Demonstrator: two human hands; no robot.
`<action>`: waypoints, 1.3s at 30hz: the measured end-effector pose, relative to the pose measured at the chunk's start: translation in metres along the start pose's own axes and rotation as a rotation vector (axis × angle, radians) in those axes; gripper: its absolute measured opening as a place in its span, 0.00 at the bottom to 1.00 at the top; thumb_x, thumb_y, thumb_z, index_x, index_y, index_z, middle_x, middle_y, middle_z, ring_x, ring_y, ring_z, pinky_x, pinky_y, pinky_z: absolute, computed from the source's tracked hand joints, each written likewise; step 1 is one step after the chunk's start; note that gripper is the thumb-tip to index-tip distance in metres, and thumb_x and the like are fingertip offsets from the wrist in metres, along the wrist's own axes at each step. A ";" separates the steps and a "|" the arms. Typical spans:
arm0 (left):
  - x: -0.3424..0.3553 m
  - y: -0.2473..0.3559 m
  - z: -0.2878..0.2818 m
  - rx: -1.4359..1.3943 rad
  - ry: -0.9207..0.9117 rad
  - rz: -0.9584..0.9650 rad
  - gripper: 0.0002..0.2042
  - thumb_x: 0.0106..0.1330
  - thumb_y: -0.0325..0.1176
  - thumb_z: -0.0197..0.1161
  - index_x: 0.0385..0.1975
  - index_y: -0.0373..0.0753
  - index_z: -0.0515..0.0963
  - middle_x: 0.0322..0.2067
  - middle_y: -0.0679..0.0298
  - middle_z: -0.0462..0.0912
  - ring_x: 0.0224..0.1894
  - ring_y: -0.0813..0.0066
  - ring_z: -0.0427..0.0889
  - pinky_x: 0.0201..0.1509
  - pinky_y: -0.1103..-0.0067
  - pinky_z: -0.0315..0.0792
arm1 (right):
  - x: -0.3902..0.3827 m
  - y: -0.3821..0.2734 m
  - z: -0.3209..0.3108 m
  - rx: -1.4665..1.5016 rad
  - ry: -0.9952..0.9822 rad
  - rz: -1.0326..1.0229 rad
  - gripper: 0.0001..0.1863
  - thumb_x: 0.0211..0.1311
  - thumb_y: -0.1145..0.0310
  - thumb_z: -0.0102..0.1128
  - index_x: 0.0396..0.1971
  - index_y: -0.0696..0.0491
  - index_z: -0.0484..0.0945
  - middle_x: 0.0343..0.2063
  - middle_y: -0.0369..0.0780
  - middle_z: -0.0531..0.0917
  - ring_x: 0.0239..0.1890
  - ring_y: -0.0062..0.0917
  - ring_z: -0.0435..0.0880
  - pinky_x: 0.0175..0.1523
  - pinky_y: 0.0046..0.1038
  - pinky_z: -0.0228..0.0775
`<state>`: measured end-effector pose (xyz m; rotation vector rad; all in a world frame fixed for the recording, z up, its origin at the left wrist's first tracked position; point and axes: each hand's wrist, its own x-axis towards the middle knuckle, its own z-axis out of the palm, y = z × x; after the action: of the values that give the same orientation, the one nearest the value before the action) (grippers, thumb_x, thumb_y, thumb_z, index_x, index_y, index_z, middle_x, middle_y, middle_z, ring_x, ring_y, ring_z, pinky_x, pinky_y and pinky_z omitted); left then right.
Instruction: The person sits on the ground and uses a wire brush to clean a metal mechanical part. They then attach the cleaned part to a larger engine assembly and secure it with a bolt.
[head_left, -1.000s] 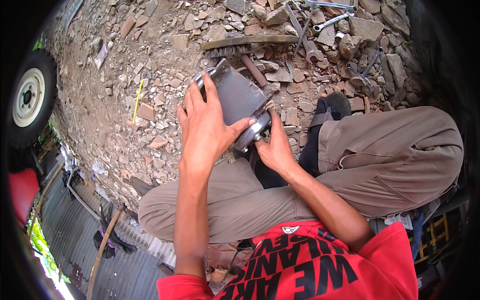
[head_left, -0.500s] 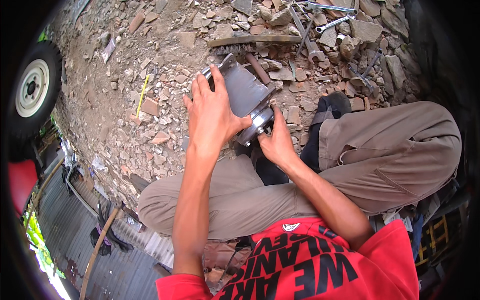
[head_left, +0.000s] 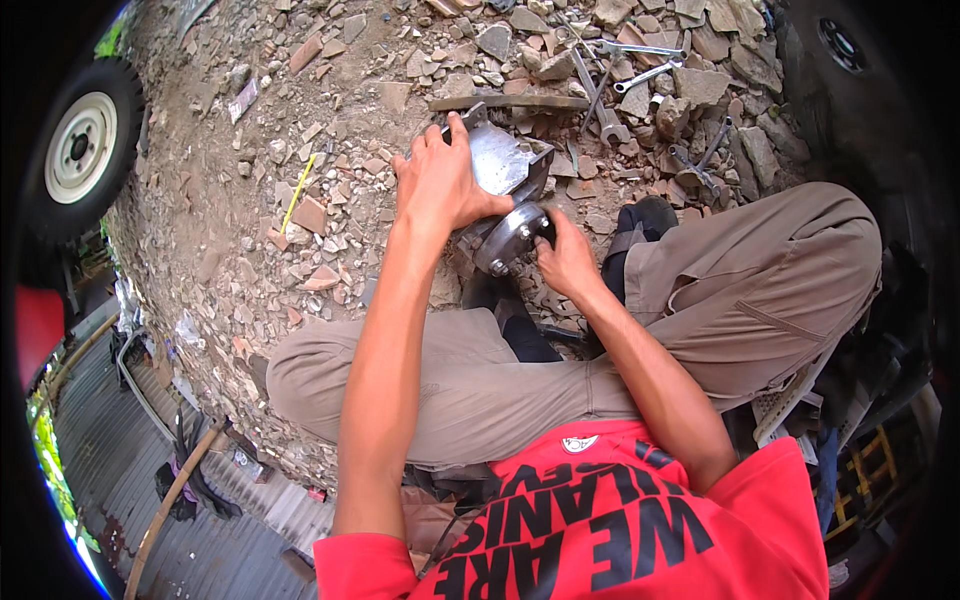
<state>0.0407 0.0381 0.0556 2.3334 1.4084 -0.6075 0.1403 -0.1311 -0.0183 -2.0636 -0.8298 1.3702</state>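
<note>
Between my hands is a grey metal part with a flat bracket plate (head_left: 498,163) at its far end and a round, bolted flange (head_left: 512,240) at its near end. My left hand (head_left: 438,185) is wrapped over the plate's left side, with the thumb reaching across toward the flange. Closed at the flange's right edge, my right hand (head_left: 568,258) has its thumb and fingers against the rim. The underside of the part and some fingertips are hidden. Just beyond the plate lies a wire brush (head_left: 510,102) with a long wooden back.
Rubble and broken tile cover the ground. Several spanners (head_left: 645,75) lie at the far right, near a multi-armed metal tool (head_left: 700,165). A yellow stick (head_left: 298,193) is on the left, with a wheel (head_left: 80,148) beyond it. My crossed legs (head_left: 740,260) are close below the part.
The metal part has tipped, so the flange's round bolted face shows more. Both hands have shifted with it, and the plate catches more light.
</note>
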 end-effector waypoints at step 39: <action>0.015 -0.006 0.004 -0.009 0.011 0.029 0.61 0.38 0.65 0.76 0.69 0.28 0.56 0.61 0.44 0.70 0.64 0.50 0.69 0.64 0.52 0.63 | 0.009 -0.028 -0.049 -0.150 0.295 -0.499 0.10 0.59 0.71 0.63 0.36 0.62 0.82 0.37 0.49 0.82 0.40 0.44 0.82 0.47 0.37 0.73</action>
<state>0.0409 0.0497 0.0440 2.3495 1.3764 -0.5799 0.1827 -0.1102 0.0135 -1.9210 -1.2357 0.7356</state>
